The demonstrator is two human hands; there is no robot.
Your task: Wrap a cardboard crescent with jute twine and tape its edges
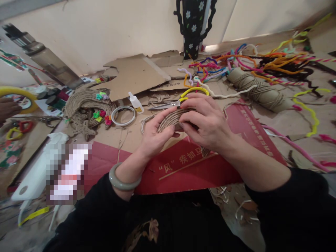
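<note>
Your fingers (189,118) are closed on a flat coil of jute rope (172,117), and you hold it between both hands. The left hand (154,134) grips the coil from the left side, with the thumb on its near face and the other fingers curled behind the edge. The right hand (207,126) covers the right part of the coil, with its fingertips pressed on the rope windings. The coil is lifted a little above a red cardboard sheet (183,168), which lies on the surface in front of you. On your left wrist there is a pale green bangle (123,180).

Just behind the coil lie scissors with yellow handles (178,101), with the blades pointing to the left. Near them, on the left, stands a small glue bottle (135,102), and beside it lies a ring of tape (123,115). Further left is a rope piece with small coloured flowers (89,105). On the right, a thick spool of twine (259,91) lies on its side, and behind it is a heap of coloured pipe cleaners (262,63). At the far left edge, another person's hand (7,108) shows.
</note>
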